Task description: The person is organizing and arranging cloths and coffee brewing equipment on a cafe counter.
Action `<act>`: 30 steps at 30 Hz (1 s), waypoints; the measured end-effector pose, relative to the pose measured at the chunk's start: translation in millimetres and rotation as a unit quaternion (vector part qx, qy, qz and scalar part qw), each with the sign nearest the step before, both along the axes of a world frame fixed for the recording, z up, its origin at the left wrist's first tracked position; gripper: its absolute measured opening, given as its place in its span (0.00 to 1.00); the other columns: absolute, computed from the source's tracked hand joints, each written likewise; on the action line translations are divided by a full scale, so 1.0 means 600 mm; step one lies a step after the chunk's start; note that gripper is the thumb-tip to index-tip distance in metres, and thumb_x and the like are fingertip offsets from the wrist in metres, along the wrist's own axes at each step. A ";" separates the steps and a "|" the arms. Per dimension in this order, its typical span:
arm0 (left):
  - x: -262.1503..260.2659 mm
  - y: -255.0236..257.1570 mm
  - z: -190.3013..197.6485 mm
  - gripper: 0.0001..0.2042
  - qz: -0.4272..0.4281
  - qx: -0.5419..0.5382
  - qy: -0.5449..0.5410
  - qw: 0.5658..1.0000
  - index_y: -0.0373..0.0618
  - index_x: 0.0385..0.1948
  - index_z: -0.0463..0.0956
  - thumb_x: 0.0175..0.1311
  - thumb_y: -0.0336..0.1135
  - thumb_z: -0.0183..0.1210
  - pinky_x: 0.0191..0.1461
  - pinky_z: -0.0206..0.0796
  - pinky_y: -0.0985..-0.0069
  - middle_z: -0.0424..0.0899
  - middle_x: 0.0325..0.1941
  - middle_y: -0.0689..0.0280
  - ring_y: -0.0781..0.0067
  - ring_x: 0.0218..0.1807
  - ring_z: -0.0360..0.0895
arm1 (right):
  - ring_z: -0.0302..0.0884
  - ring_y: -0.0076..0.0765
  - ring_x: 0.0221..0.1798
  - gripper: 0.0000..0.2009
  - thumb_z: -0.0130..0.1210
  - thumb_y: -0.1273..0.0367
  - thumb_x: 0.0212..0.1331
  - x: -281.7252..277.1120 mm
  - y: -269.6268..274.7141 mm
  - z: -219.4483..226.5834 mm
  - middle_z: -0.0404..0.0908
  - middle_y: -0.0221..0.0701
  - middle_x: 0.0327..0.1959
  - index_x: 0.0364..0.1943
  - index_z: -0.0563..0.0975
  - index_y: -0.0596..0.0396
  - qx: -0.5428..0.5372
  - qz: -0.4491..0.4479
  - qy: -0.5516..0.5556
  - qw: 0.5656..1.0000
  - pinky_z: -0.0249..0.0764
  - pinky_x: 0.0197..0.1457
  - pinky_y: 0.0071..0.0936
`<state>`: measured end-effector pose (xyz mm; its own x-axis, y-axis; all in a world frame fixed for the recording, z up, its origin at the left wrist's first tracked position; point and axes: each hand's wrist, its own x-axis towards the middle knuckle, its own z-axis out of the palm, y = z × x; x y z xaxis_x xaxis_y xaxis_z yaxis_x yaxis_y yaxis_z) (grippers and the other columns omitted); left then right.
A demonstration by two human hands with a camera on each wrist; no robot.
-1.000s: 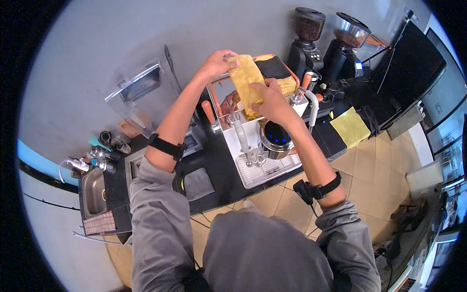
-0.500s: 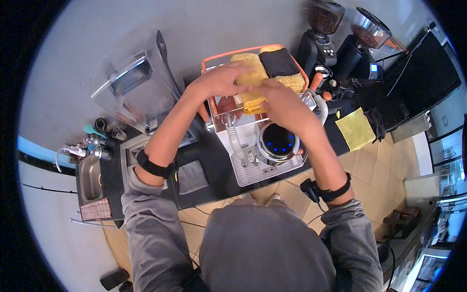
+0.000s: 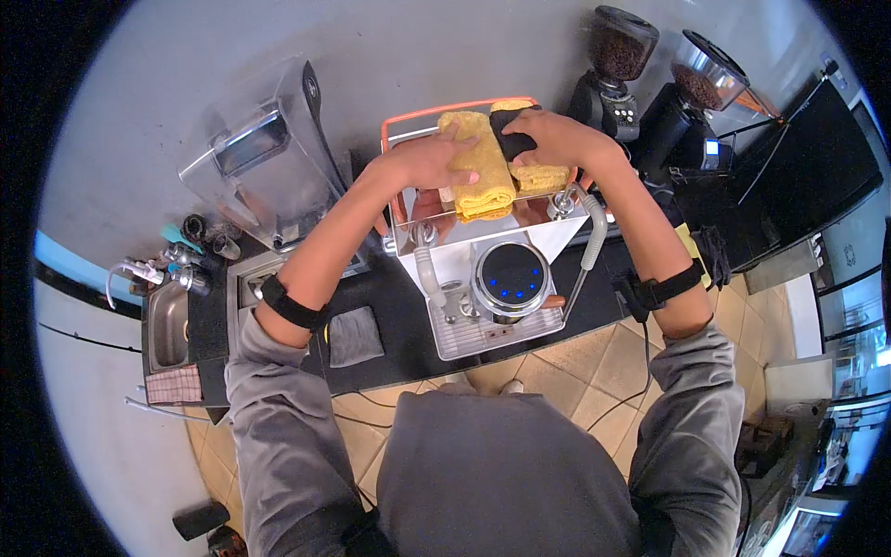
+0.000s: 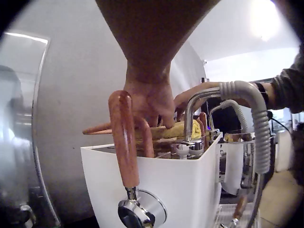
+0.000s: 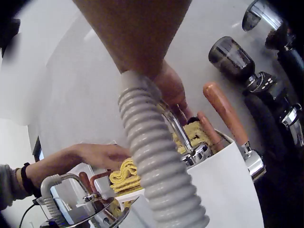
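A folded yellow cloth (image 3: 481,190) lies on top of the white espresso machine (image 4: 171,185), inside an orange-brown rail (image 3: 455,106). My left hand (image 3: 429,160) rests on this cloth from the left, fingers spread over its top and thumb near the front fold. Beside it on the right is a second yellow stack (image 3: 540,178) with a black cloth (image 3: 513,144) on top. My right hand (image 3: 561,141) touches the black cloth, fingers reaching over it from the right. In the right wrist view a ribbed grey steam-wand sleeve (image 5: 154,152) hides part of that hand.
Two coffee grinders (image 3: 613,93) with beans stand at the back right. A clear-covered appliance (image 3: 264,167) is left of the machine. A grey cloth (image 3: 355,337) lies on the black counter, and a sink (image 3: 169,339) sits far left. A round display (image 3: 511,276) glows blue in front.
The yellow cloth, held up and tilted a second ago, now lies flat beside the other stack. My right hand has moved from it rightward to the black cloth; the left stays on the yellow one.
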<state>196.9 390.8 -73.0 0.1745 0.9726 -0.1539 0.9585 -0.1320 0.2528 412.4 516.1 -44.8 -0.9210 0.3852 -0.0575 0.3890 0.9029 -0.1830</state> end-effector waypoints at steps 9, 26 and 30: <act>-0.009 -0.004 -0.005 0.39 0.001 -0.008 -0.011 1.000 0.59 0.73 0.53 0.63 0.65 0.52 0.73 0.55 0.63 0.39 0.77 0.41 0.42 0.68 0.66 | 0.75 0.53 0.56 0.22 0.56 0.69 0.54 0.004 0.007 -0.014 0.76 0.48 0.54 0.55 0.76 0.58 0.056 0.013 0.035 0.998 0.70 0.61 0.41; 0.006 0.013 -0.006 0.40 0.017 0.009 0.009 1.000 0.45 0.72 0.53 0.66 0.63 0.48 0.74 0.51 0.61 0.42 0.75 0.37 0.40 0.73 0.56 | 0.75 0.56 0.57 0.24 0.59 0.56 0.58 0.040 0.006 -0.031 0.77 0.49 0.56 0.52 0.78 0.60 -0.016 0.019 0.162 0.986 0.69 0.64 0.40; 0.024 -0.005 0.021 0.41 0.011 0.039 0.096 0.995 0.48 0.72 0.55 0.63 0.66 0.50 0.75 0.49 0.59 0.45 0.75 0.37 0.40 0.73 0.56 | 0.74 0.53 0.59 0.24 0.60 0.58 0.59 0.049 0.001 -0.030 0.75 0.48 0.57 0.55 0.76 0.59 -0.024 0.032 0.147 0.988 0.69 0.64 0.38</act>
